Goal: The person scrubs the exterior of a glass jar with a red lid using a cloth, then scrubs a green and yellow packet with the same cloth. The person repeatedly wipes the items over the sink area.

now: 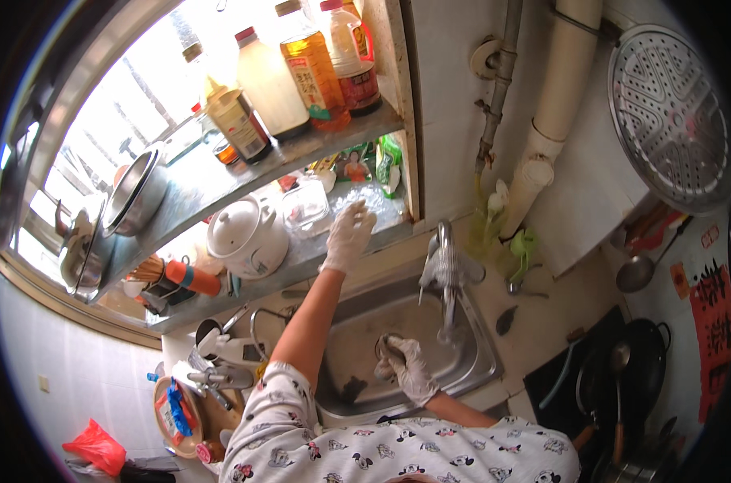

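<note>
My left hand [348,236], in a thin whitish glove, reaches to the lower shelf [392,218] of the window rack. Its fingers are slightly spread with nothing visible in them. Crumpled clear plastic [368,196] lies by the fingertips, with a clear plastic box [305,204] to their left. Down in the stainless steel sink [347,320], my gloved right hand [415,369] is closed around a small rounded greyish item [391,349], partly hidden by the fingers. A dark clump [354,389] sits on the sink floor. A grey cloth [453,265] drapes over the faucet [442,232].
A lidded white pot [247,235] stands left on the lower shelf. Several bottles [314,72] and nested metal bowls [137,190] occupy the shelf above. Right of the sink are a black wok [634,362] and a hanging perforated steamer plate [673,115]. Kitchen tools [220,374] crowd the left counter.
</note>
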`<state>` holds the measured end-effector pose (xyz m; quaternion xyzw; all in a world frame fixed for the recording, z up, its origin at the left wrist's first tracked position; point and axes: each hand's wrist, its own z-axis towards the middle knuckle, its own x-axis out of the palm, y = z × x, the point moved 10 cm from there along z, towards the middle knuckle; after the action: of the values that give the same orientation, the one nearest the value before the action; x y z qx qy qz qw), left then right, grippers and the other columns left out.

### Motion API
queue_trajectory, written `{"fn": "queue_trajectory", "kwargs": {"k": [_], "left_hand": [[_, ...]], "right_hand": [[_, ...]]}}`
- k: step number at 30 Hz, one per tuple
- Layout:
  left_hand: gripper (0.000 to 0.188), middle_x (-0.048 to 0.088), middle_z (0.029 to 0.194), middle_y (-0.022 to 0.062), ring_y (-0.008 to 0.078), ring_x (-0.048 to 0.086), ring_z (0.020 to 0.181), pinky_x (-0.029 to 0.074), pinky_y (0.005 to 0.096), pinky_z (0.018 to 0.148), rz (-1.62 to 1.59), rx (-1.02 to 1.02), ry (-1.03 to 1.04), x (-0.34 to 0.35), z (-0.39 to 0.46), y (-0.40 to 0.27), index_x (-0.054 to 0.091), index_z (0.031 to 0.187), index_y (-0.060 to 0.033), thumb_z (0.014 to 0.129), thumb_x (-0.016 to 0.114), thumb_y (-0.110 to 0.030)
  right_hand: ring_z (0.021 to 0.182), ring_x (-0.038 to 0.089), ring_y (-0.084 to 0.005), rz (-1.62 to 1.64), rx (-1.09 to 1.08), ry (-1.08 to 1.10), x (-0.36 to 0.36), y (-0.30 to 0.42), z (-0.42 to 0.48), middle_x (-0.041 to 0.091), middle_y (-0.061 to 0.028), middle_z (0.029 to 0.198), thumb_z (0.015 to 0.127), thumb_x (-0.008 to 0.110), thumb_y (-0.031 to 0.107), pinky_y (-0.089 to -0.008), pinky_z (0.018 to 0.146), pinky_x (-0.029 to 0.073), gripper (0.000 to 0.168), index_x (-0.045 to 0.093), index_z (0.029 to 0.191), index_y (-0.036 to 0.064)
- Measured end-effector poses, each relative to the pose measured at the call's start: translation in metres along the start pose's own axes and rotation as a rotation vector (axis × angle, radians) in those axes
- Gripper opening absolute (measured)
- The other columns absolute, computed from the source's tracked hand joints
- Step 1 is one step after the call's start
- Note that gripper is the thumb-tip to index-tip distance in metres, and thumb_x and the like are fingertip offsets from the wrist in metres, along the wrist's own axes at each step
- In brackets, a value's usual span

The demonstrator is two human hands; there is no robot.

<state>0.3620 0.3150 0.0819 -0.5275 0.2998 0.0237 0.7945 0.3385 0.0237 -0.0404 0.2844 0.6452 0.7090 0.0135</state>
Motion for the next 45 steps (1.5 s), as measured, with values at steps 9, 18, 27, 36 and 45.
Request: {"fn": "queue_trajectory", "kwargs": {"k": [9, 18, 27, 36, 45], "left_hand": [[0.053, 0.062, 0.119, 0.0285, 0.0449, 0.060, 0.112, 0.049, 0.0443, 0.094, 0.141, 0.010, -0.052, 0.107, 0.154, -0.014, 0.050, 0.131, -0.0022, 0.086, 0.068, -0.023], [0.032, 0.069, 0.101, 0.0268, 0.0440, 0.064, 0.094, 0.049, 0.0492, 0.083, 0.125, 0.079, -0.505, 0.014, 0.089, 0.048, 0.066, 0.114, 0.0005, 0.097, 0.047, -0.019], [0.027, 0.071, 0.119, 0.0099, 0.0159, 0.065, 0.104, 0.049, 0.0292, 0.096, -0.491, -0.086, -0.386, -0.120, -0.173, 0.050, 0.066, 0.121, 0.0011, 0.103, 0.047, -0.002], [0.029, 0.070, 0.115, 0.0073, 0.0140, 0.065, 0.101, 0.052, 0.0310, 0.092, -0.640, -0.324, -0.428, -0.207, -0.402, 0.032, 0.066, 0.125, -0.0021, 0.107, 0.046, -0.015], [0.029, 0.069, 0.111, 0.0038, 0.0063, 0.057, 0.084, 0.052, 0.0226, 0.075, -0.746, -0.464, -0.430, -0.246, -0.501, 0.085, 0.067, 0.123, -0.0030, 0.102, 0.048, -0.010]], "right_hand": [[0.071, 0.065, -0.0137, 0.349, 0.196, -0.214, -0.033, -0.026, 0.021, 0.068, -0.0056, 0.090, 0.102, 0.057, 0.007, -0.0276, 0.063, 0.052, 0.014, 0.068, 0.111, 0.002], [0.082, 0.065, -0.0126, -0.141, -0.105, 0.050, -0.021, -0.026, 0.014, 0.059, -0.0071, 0.105, 0.101, 0.053, -0.005, -0.0253, 0.068, 0.055, 0.030, 0.055, 0.128, 0.006], [0.064, 0.056, -0.0091, -0.258, 0.316, -0.019, -0.006, 0.009, -0.008, 0.060, -0.0031, 0.068, 0.091, 0.076, 0.021, -0.0296, 0.058, 0.046, 0.025, 0.060, 0.080, 0.005], [0.092, 0.063, -0.0104, -0.330, 0.021, 0.447, 0.113, 0.025, -0.053, 0.065, -0.0027, 0.112, 0.091, 0.073, 0.005, -0.0276, 0.084, 0.053, 0.034, 0.060, 0.123, 0.005], [0.073, 0.058, -0.0080, -0.252, 0.115, 0.541, 0.178, -0.018, -0.109, 0.066, -0.0019, 0.091, 0.096, 0.068, 0.005, -0.0257, 0.065, 0.050, 0.007, 0.067, 0.103, 0.004]]}}
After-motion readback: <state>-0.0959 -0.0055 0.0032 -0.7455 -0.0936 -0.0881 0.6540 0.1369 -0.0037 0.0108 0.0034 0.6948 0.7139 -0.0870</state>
